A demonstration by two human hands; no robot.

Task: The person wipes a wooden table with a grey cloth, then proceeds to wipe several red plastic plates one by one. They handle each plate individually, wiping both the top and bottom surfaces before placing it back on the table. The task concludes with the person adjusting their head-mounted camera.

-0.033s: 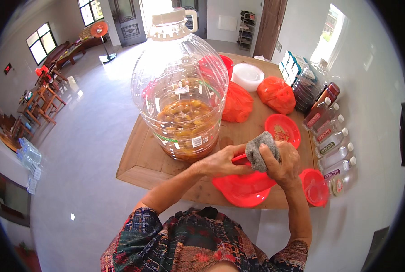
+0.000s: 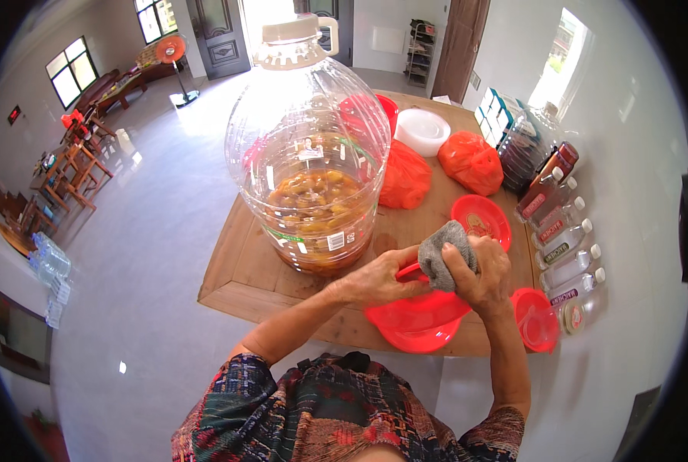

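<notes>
My left hand point(image 2: 382, 277) is closed on the rim of a red plastic bowl-like vessel point(image 2: 436, 312), held tilted near the table's front edge. Bunched in my right hand point(image 2: 488, 276) is a grey cloth point(image 2: 445, 254), against the vessel's upper edge. Just beneath lies a wider red basin point(image 2: 417, 340), partly covered by the vessel. The vessel's full shape is hidden by my hands and the cloth. Beyond my left hand stands a large clear plastic jug point(image 2: 305, 173) with a pale screw cap and brownish fruit pieces in liquid at its bottom.
The wooden table point(image 2: 232, 266) also bears a red plate point(image 2: 481, 219), red plastic bags point(image 2: 471, 163), white bowls point(image 2: 422, 131) and a small red basket point(image 2: 535, 317). Several bottles point(image 2: 563, 242) line the right wall, near a dark-filled jug point(image 2: 525, 146). A standing fan point(image 2: 171, 50) is far left.
</notes>
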